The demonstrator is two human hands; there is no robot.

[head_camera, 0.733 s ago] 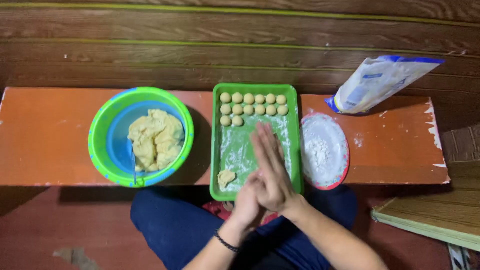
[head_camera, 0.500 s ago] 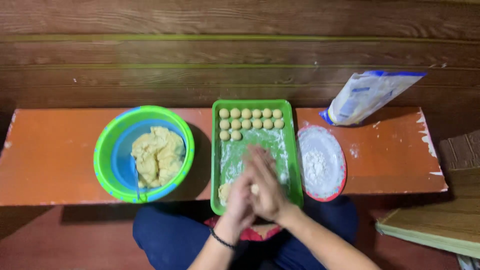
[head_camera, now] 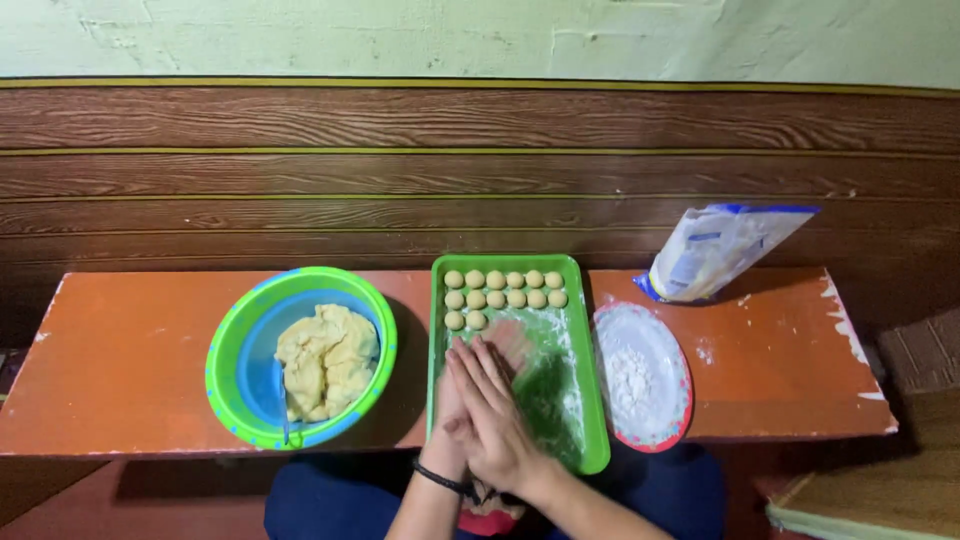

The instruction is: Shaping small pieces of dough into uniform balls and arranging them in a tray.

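Nearest to the camera, at the 6 o'clock edge of the view, the right hand [head_camera: 492, 415] lies palm-down over the left hand [head_camera: 450, 425], the two palms pressed flat together with fingers extended toward 12 o'clock. Neither hand is clenched; both are flattened against each other, and whether a piece of dough sits between the palms cannot be told, since the contact zone is hidden. A dark wristband [head_camera: 440, 478] circles the left wrist. Both hands hover over the near end of the green tray [head_camera: 594, 440], which stands on the orange desk [head_camera: 120, 370] at the centre of the view. The tray floor is dusted with white flour. At the tray's 12 o'clock end, the dough balls [head_camera: 505, 289] are set in rows: two full rows touching side by side, and a short third row of two balls at the 9 o'clock side, just beyond the fingertips. At 9 o'clock from the tray, just beside it, stands the green bowl [head_camera: 225, 340] with a blue interior, holding a rough mass of dough [head_camera: 325, 360]. At 3 o'clock from the tray, just beside it, lies the red-rimmed plate [head_camera: 680, 405], carrying a layer of white flour. Farther out, toward 1 o'clock, the flour bag [head_camera: 720, 250] leans tilted against the wooden wall [head_camera: 300, 170] at the desk's rear edge.
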